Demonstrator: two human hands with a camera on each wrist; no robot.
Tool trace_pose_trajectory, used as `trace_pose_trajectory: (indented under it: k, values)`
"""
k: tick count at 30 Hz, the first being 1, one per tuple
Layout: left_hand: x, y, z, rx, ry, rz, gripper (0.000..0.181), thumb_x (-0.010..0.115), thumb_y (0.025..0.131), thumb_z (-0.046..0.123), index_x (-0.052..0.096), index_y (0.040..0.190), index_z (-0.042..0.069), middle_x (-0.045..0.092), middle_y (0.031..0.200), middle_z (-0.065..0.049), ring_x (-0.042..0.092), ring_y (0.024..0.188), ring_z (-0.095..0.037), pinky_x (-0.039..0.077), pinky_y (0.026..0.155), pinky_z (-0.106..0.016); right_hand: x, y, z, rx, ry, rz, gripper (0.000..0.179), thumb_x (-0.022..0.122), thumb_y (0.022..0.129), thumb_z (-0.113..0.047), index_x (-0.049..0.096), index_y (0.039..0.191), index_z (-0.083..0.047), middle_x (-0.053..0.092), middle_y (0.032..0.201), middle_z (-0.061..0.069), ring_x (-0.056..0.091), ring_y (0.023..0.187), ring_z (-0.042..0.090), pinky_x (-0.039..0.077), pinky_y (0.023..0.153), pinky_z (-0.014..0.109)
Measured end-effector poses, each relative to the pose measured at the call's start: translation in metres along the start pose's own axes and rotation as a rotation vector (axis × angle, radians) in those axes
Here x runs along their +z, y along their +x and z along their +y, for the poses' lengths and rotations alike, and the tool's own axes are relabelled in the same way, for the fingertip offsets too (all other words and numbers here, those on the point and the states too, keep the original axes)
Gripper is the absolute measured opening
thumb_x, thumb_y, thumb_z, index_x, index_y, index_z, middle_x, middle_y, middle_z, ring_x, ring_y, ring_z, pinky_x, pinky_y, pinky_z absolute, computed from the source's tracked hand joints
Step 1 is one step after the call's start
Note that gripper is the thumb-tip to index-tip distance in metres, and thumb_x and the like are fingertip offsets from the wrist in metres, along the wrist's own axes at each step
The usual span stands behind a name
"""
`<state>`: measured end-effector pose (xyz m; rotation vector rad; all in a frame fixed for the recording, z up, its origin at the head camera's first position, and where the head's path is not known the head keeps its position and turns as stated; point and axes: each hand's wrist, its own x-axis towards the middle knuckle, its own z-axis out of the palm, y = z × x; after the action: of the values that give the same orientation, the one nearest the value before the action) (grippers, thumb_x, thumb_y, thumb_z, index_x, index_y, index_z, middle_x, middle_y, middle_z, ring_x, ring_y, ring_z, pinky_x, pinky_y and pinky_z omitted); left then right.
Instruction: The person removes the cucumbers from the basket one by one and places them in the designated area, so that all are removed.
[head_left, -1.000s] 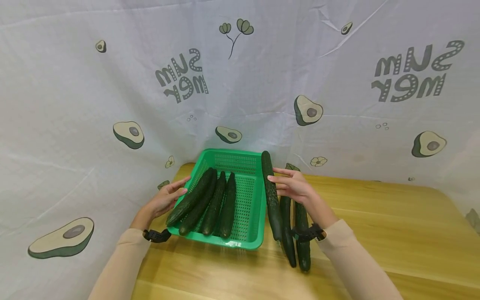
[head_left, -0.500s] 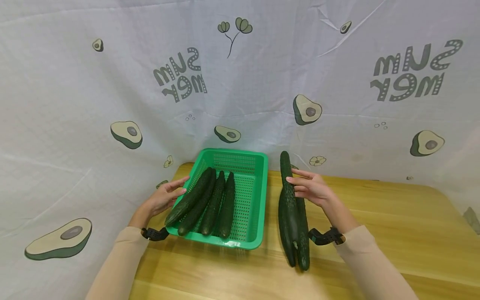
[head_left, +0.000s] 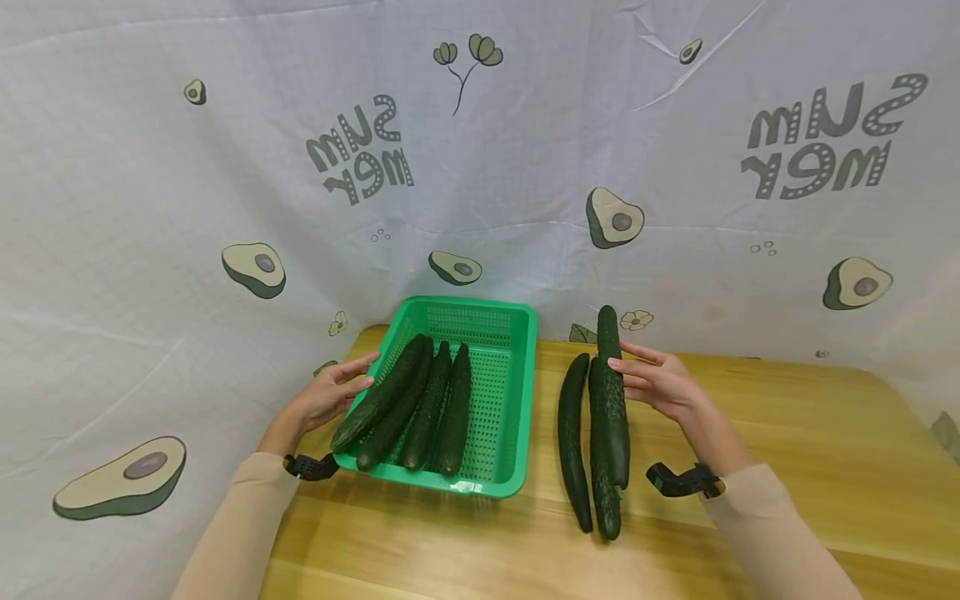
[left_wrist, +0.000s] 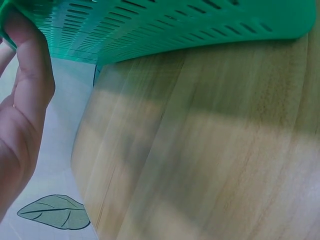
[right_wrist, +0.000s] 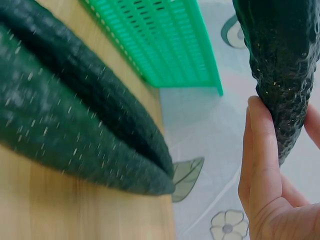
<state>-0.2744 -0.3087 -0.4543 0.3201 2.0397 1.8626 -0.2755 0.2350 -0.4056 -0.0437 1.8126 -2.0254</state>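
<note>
Cucumber [head_left: 615,408] in the right fingers [right_wrist: 262,145], another cucumber [head_left: 603,500] partly hidden behind.

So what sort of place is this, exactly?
Possibly a makeshift indoor work or filming corner, though I can't be sure: an avocado-print cloth hangs behind a wooden table, where a green basket holds cucumbers.

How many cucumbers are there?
7. Four cucumbers lie in the green plastic basket, two cucumbers lie on the wooden table, and the right hand holds one cucumber. None looks fully hidden.
</note>
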Motion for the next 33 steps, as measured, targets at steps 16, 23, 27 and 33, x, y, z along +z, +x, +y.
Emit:
trace_pose_trajectory:
  k: [16,23,27,33]
  values:
    - [0.001,0.002,-0.002,-0.003,-0.001,0.014,0.06,0.055,0.105,0.015,0.029,0.159,0.014,0.006,0.164,-0.02,0.03,0.047,-0.006,0.032,0.047,-0.021,-0.035,-0.016,0.024,0.027,-0.026,0.065,0.077,0.063,0.1,-0.016,0.016,0.16,-0.007,0.002,0.16,0.032,0.016,0.14,0.05,0.055,0.084,0.031]
    - [0.0,0.001,-0.002,-0.004,-0.009,0.009,0.061,0.055,0.105,0.016,0.029,0.159,0.015,0.005,0.164,-0.02,0.031,0.047,-0.005,0.033,0.047,-0.021,-0.041,-0.017,0.039,0.036,-0.022,0.085,0.069,0.068,0.097,-0.014,0.032,0.157,-0.012,0.006,0.158,0.034,0.057,0.122,0.034,0.056,0.083,0.033]
    - [-0.001,0.001,-0.004,-0.003,0.0,0.007,0.06,0.055,0.105,0.016,0.029,0.159,0.015,0.006,0.164,-0.02,0.031,0.047,-0.006,0.033,0.047,-0.021,-0.042,-0.016,0.048,0.042,-0.042,0.082,0.073,0.066,0.098,-0.015,0.025,0.158,-0.006,0.005,0.158,0.035,0.042,0.131,0.048,0.055,0.086,0.035]
    - [-0.001,0.001,-0.004,0.006,-0.008,0.003,0.06,0.054,0.105,0.015,0.029,0.159,0.015,0.005,0.164,-0.02,0.03,0.047,-0.005,0.032,0.047,-0.022,-0.041,-0.014,0.059,0.059,-0.084,0.108,0.076,0.068,0.097,-0.018,0.025,0.157,-0.003,0.005,0.158,0.035,0.023,0.136,0.055,0.056,0.085,0.035]
